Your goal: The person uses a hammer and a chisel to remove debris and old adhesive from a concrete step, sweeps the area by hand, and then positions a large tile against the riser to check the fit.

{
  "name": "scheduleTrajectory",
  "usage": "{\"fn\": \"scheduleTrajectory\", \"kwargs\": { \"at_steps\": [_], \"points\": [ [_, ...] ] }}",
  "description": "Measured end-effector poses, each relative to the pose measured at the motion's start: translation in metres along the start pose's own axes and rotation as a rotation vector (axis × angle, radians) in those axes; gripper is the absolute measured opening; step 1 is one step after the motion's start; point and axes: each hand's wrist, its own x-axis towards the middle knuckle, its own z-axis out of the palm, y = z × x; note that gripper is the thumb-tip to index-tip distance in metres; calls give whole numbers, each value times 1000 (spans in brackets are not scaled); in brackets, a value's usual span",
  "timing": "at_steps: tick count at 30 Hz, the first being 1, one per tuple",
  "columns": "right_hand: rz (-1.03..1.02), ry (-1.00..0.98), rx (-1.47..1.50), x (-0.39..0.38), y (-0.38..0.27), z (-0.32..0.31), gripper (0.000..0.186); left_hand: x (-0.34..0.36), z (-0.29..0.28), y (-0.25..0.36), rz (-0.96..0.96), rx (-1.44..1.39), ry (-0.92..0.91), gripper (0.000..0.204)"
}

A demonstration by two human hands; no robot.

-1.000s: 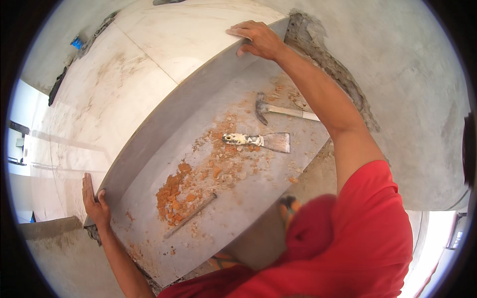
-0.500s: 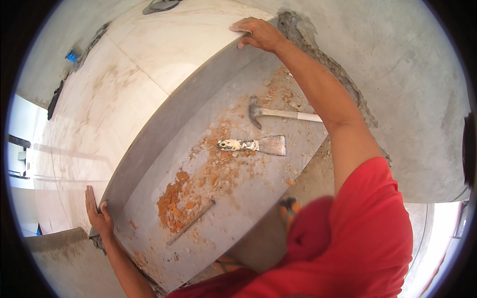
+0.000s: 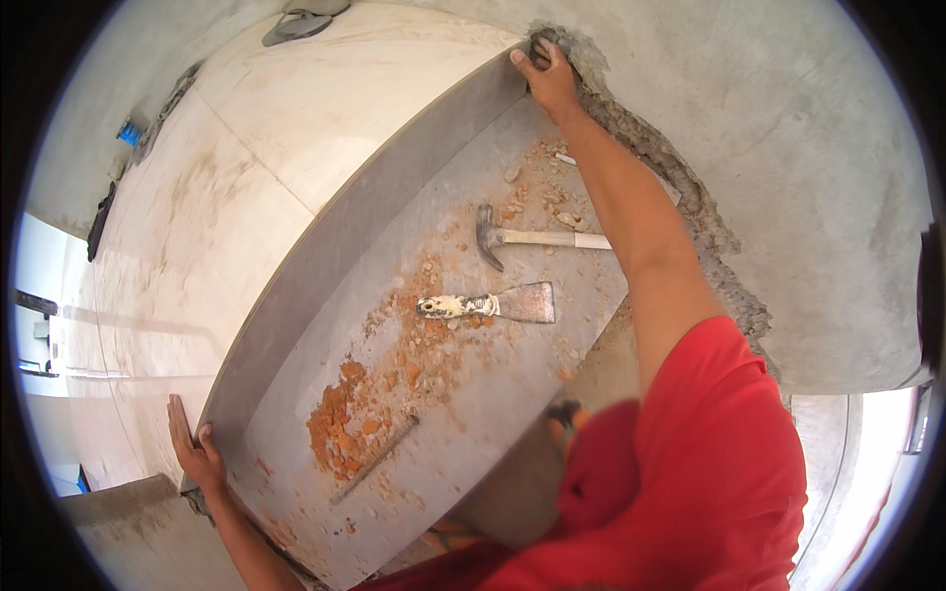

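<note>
A grey board stands upright along the back of a grey slab. My left hand grips the board's left end, fingers on the outer face and thumb inside. My right hand holds its far right end, fingertips at the chipped wall gap and partly hidden. On the slab lie a claw hammer, its handle reaching under my right forearm, a paint-spattered scraper, a thin metal rod and orange and grey rubble.
White tiles cover the surface beyond the board, with a dark sandal-like item at the top. A plastered wall with a broken channel runs along the right. A small blue object sits at upper left. My feet show partly below the slab.
My right hand has slid toward the board's far end and into the corner by the broken wall. My left hand keeps its grip. The view has shifted slightly.
</note>
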Motion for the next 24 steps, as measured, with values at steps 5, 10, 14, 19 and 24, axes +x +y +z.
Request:
{"fn": "scheduleTrajectory", "kwargs": {
  "at_steps": [5,10,14,19,24],
  "points": [
    [138,-45,33,5,-1,13,91,2,-4,8,-11,-15,-7,66],
    [124,69,112,5,0,24,81,3,-4,8,-28,-9,-28,70],
    [144,42,165,4,-3,23,80,3,-4,12,-19,-13,-41,70],
    [142,44,80,12,2,15,82,8,2,19,-12,-7,-23,69],
    [108,63,-6,4,1,25,84,5,-3,15,-2,3,-42,67]
  ]
}}
